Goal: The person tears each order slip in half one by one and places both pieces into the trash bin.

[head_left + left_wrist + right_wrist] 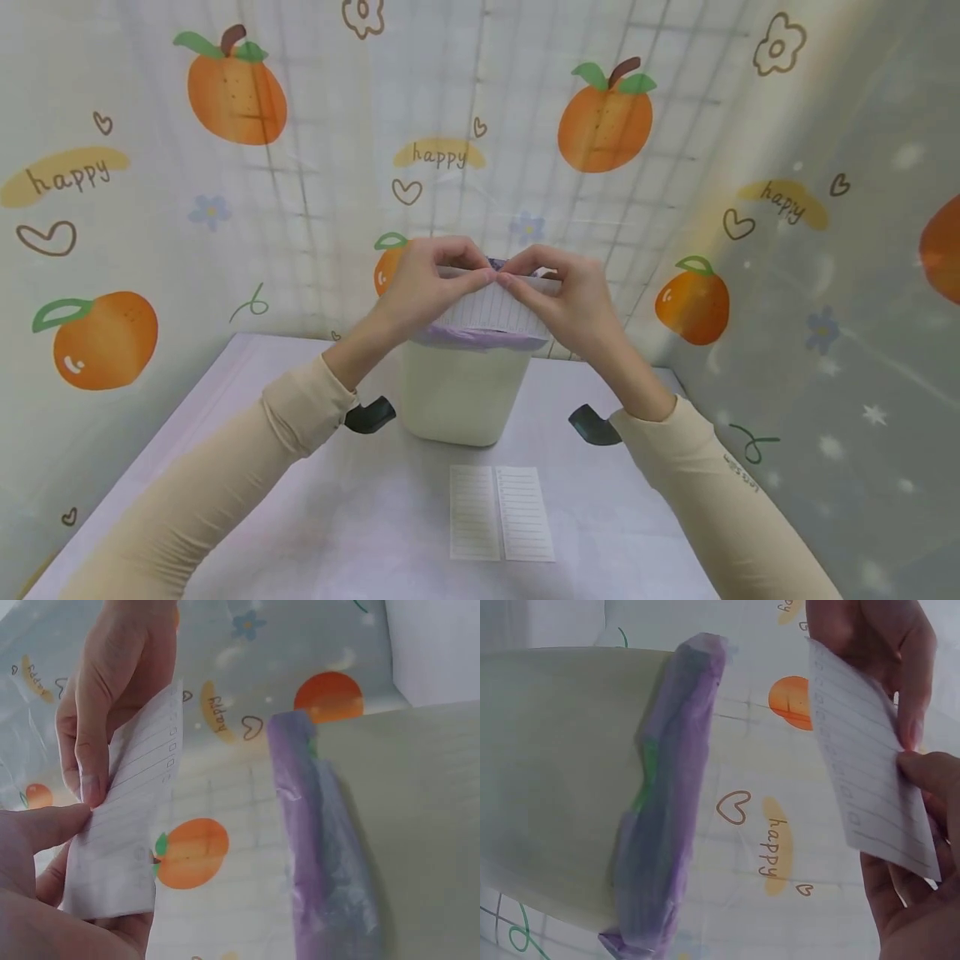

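A lined sheet of paper (491,307) is held up between both hands, above a pale green trash bin (463,392). My left hand (429,287) pinches its upper edge between thumb and fingers. Right beside it, my right hand (566,293) pinches the same edge, the two thumbs nearly touching. Printed lines and a row of small boxes show on the paper (131,817) in the left wrist view. A purple bag (671,787) is folded over the bin's rim. The paper hides part of the bin's mouth in the head view.
Two lined paper slips (474,512), side by side, lie on the white table (337,517) in front of the bin. Dark curved pieces (369,415) show beside each forearm. A curtain (337,100) printed with oranges surrounds the table.
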